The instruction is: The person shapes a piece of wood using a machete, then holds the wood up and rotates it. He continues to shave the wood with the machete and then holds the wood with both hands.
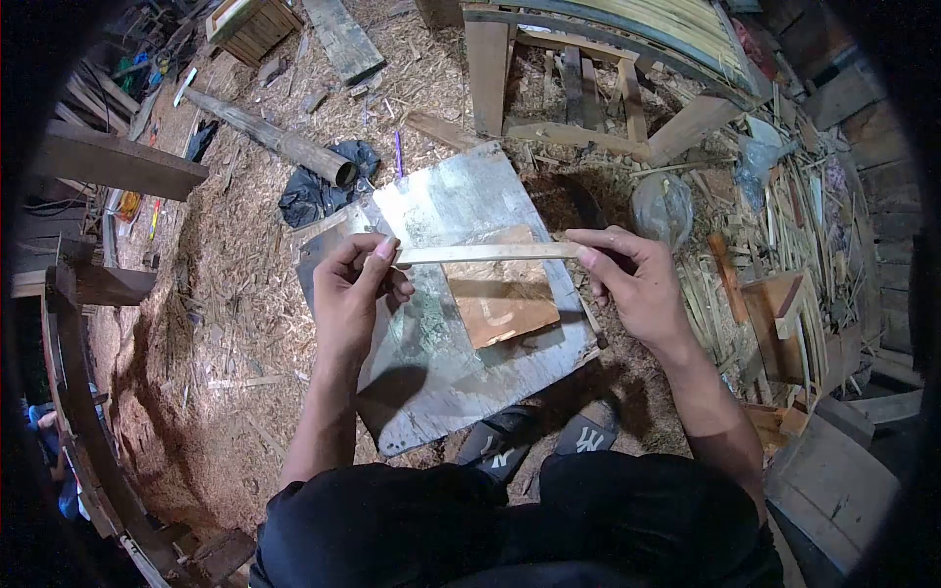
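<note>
A thin, pale wooden strip (485, 253) stretches level between my two hands, above a worn board (441, 201) on the ground. My left hand (355, 284) pinches its left end between thumb and fingers. At the other end, my right hand (637, 284) grips the strip with the thumb below and the index finger along the top. Beneath the strip, a brown square wooden piece (505, 304) lies on the board, partly in shadow.
Wood shavings cover the ground. A round pole (270, 137) and a black plastic bag (319, 191) lie beyond the board to the left. A wooden frame (578, 127) stands at the back right, near a clear plastic bag (663, 208). Slippers (495, 446) are close in front.
</note>
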A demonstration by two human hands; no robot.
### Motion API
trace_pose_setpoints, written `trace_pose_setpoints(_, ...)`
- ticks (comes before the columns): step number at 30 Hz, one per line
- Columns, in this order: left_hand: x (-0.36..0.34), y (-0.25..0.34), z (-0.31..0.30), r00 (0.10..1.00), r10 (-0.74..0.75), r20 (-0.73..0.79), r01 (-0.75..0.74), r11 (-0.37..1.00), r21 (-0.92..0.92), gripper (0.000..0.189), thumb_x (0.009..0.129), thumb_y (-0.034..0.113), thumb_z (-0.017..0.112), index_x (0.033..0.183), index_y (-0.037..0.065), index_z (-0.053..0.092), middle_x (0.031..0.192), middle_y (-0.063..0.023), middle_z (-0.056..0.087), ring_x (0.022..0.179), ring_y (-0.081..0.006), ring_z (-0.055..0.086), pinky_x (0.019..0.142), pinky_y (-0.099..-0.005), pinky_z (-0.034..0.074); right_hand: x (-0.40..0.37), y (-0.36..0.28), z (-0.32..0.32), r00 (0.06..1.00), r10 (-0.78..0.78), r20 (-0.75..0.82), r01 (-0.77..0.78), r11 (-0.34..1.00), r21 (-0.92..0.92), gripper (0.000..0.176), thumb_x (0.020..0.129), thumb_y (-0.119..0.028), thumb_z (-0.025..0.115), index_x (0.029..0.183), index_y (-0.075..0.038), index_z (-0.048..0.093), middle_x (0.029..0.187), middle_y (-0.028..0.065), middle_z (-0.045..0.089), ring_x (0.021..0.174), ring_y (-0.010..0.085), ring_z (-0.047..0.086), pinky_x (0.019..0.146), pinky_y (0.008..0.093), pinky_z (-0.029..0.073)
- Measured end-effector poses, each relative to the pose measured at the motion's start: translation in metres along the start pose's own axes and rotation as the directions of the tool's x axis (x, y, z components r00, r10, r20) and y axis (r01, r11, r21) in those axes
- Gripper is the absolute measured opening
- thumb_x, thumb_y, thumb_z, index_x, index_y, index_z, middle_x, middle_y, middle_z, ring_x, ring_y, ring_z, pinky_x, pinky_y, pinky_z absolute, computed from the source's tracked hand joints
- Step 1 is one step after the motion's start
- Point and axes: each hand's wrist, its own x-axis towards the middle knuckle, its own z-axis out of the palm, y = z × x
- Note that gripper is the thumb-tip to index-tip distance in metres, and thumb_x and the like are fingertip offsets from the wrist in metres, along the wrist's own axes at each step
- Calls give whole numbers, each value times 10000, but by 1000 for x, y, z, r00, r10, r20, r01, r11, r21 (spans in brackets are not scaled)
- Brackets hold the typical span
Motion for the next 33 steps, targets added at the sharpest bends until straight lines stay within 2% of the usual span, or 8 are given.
trace_pose_setpoints(2,-1,2,2,1000,1,-17,-1,1000,1,217,1020,187,659,1097,-15,645,822,-69,661,656,-145,655,573,-279,508,-1,-2,0,1000,-13,4,13,1000,-13,208,1002,-109,667,1149,21,737,780,-6,640,637,40,539,567,229,458)
trace_pose_setpoints(4,-1,3,3,999,3,-34,-3,1000,2,228,1021,194,659,1108,-15,645,821,-66,661,667,-147,662,589,-278,521,-2,-7,1,994,109,2,-108,987,122,216,995,-102,673,1156,32,723,807,0,658,640,42,546,569,227,465)
trace_pose_setpoints(9,4,-4,-5,996,-84,-21,76,968,-238,270,1059,229,597,1120,-28,654,873,-100,711,715,-157,683,643,-284,556,1,1,-4,992,123,31,-127,976,175,196,995,-108,674,1130,29,713,817,20,677,630,54,563,569,229,476)
trace_pose_setpoints(14,7,-14,-14,996,-76,44,86,949,-303,280,1066,242,587,1065,-27,663,863,-126,720,671,-178,695,622,-290,559,1,8,-6,995,86,60,-97,971,219,175,1006,-138,671,1062,22,713,802,37,673,625,71,577,571,237,489)
trace_pose_setpoints(18,9,-14,-15,993,-92,79,116,914,-389,286,1069,249,578,1053,-23,667,853,-116,713,643,-168,666,609,-292,550,1,11,-7,987,118,112,-151,922,356,202,1016,-177,670,1049,16,716,792,34,658,628,79,580,573,240,496)
trace_pose_setpoints(21,11,-16,-23,987,-43,156,85,958,-276,285,1064,249,588,1076,-25,667,849,-115,710,679,-170,678,616,-296,558,1,9,-6,986,136,93,-161,917,366,218,1017,-188,670,1072,18,719,807,37,658,636,83,584,571,241,499)
trace_pose_setpoints(26,6,-8,-10,994,-64,89,85,961,-262,291,1067,238,576,1137,-33,657,911,-118,711,723,-186,704,629,-289,566,2,4,-5,988,143,63,-156,880,449,227,1013,-180,674,1101,24,720,835,44,667,644,85,587,578,240,501)
trace_pose_setpoints(33,6,-2,-8,992,-104,67,118,959,-258,309,1048,174,591,1272,-38,588,970,-138,709,853,-223,747,734,-306,617,2,6,-3,997,79,8,-78,952,296,214,992,-116,678,1152,20,715,850,35,670,646,69,575,600,237,491)
